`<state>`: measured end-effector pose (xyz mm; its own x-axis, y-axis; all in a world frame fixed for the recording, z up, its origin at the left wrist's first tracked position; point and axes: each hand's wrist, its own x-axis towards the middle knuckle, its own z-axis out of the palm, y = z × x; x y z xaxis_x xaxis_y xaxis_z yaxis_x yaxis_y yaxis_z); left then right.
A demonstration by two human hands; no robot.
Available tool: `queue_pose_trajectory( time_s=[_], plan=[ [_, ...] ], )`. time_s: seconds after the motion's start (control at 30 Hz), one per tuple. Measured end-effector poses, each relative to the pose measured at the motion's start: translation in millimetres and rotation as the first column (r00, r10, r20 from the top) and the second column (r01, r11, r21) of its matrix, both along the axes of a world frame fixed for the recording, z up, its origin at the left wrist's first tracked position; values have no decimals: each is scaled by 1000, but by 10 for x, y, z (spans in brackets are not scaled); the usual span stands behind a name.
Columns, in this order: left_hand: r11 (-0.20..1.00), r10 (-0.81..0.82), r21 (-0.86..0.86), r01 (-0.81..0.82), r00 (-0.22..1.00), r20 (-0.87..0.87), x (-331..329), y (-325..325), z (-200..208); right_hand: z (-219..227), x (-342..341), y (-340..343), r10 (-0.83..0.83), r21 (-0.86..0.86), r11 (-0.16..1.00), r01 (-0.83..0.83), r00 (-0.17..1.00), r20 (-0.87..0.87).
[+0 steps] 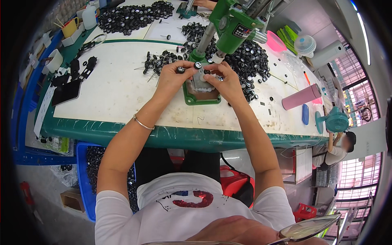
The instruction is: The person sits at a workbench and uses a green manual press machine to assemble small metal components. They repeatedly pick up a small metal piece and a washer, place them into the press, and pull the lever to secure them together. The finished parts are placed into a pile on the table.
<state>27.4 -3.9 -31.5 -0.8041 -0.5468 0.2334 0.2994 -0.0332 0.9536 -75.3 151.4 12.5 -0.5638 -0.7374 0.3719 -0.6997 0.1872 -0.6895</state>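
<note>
Barred windows run down the right side of a workshop with a grey floor; across it spreads a broad white-topped table with a green edge; another person in a pale top is farther off at the right. On the table stands a green bench press, its column tilted in this view; loose heaps of small black wheels lie behind and beside it, with another pile at the far left; a blue crate, holding small dark parts, sits below the table's edge. Smaller things follow — a teal fan, a pink bottle, a dark flat device.

Both hands meet over the press base; the left hand pinches a silver-centred wheel at its fingertips, a second wheel lying between thumb and forefinger; the right hand has thumb and forefinger closed around a dark round piece — partly hidden — just beside that first wheel.
</note>
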Motion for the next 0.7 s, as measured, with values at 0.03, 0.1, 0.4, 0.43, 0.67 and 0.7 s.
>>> queue_pose_trajectory(
  time_s=[0.03,0.1,0.4,0.43,0.67,0.7],
  plan=[
    [1000,0,-15,0,1000,1,-6,6,1,1,-12,2,-1,11,1000,0,999,32],
    [999,1,-43,0,1000,7,-2,28,5,-24,-43,-9,-15,-3,1000,15,993,121],
    [999,34,3,-34,999,39,5,23,147,-265,34,-47,43,-194,981,23,943,331],
    [999,26,-28,-24,999,47,-1,34,190,-247,26,-40,57,-184,983,2,947,316],
    [982,-36,-185,49,997,74,-161,113,374,164,-430,259,-57,-276,936,220,866,497],
    [983,-40,-179,51,997,65,-167,128,372,322,-559,302,-80,-273,927,259,844,531]
  ],
)
